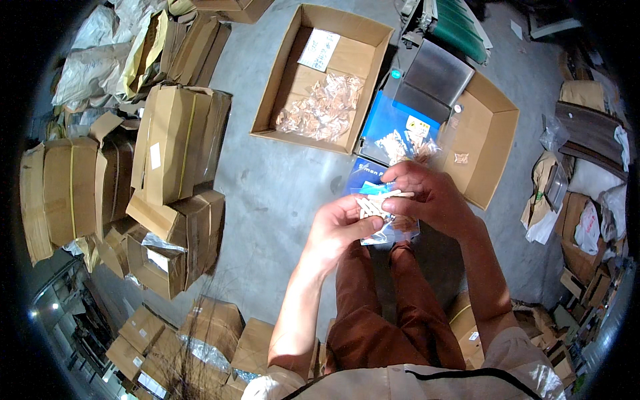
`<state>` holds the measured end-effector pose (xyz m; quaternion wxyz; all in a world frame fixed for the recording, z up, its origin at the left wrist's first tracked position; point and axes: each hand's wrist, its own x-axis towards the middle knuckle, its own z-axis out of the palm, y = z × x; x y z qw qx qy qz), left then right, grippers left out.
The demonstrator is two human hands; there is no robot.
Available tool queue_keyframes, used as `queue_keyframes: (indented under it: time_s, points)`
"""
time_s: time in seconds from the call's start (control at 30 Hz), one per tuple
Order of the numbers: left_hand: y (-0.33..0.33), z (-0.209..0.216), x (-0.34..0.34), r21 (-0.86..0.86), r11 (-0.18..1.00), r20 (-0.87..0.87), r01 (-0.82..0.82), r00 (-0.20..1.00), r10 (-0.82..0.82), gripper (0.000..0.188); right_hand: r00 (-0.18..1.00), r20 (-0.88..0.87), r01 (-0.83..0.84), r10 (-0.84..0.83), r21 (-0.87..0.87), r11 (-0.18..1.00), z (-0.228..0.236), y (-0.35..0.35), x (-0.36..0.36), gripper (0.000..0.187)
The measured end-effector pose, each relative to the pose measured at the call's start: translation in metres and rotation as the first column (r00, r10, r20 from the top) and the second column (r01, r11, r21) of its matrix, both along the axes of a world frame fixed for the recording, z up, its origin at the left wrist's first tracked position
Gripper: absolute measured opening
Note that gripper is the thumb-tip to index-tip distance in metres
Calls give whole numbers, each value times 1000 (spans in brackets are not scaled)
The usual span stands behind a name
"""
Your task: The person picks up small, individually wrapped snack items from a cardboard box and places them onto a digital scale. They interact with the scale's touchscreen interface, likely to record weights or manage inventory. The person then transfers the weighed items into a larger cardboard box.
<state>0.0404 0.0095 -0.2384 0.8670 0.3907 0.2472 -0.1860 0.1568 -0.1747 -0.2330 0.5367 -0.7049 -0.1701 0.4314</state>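
In front of my legs, a clear plastic bag [402,233] hangs with small pale pegs [371,208] bunched at its top. My left hand [337,221] is closed on the bag and pegs from the left, its thumb lying over them. From the right, my right hand [427,195] pinches a pale peg [400,194] between thumb and fingers, above the bag. Just beyond my hands, loose pegs [393,147] and a clear bag of brownish pieces [421,148] lie on a blue surface [383,120].
An open carton [267,100] with many small filled bags [323,110] stands left of the blue surface. Another open carton [497,160], holding one small packet [461,158], stands right. A green conveyor belt [457,30] is behind. Stacked cartons [170,143] line the left side.
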Motion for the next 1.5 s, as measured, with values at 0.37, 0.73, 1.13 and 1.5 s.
queue_keyframes:
  time_s: [0.37,0.73,1.13,1.5]
  points:
    - [5,1,-6,-20,999,98,44,994,-42,40,997,56,63,-60,-53,997,10,4,-5,32]
    - [3,4,-3,-20,998,88,-64,994,66,45,986,155,70,-65,-26,997,1,4,-6,39]
    - [1,-1,-7,-27,995,105,-91,990,93,45,987,159,46,-40,-37,998,2,6,-7,46]
    - [-2,-4,-9,1,995,69,-102,992,102,42,968,249,37,-18,-73,997,9,11,-8,44]
